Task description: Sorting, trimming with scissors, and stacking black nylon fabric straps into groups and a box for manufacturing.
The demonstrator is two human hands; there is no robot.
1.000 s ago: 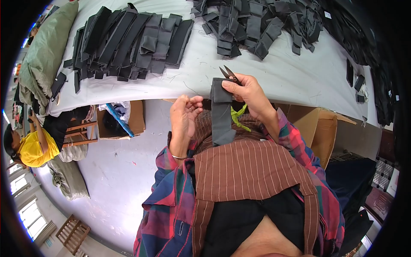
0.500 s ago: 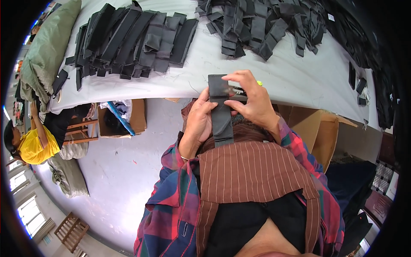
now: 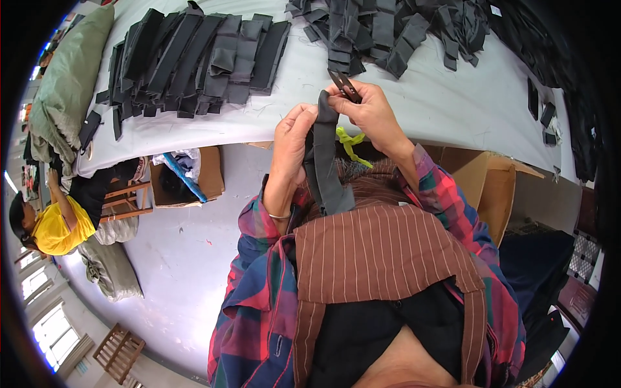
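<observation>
Over the edge of the white counter (image 3: pixel 446 103), the left hand (image 3: pixel 292 145) pinches the hanging dark grey fabric strip (image 3: pixel 325 161) along its side while the right hand (image 3: pixel 370 111) grips the strip's top end together with small thread snips (image 3: pixel 344 85).

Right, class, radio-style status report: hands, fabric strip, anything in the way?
Left hand gripping dark fabric strip. Right hand holding small snips at strip's top. Nothing between hands.
</observation>
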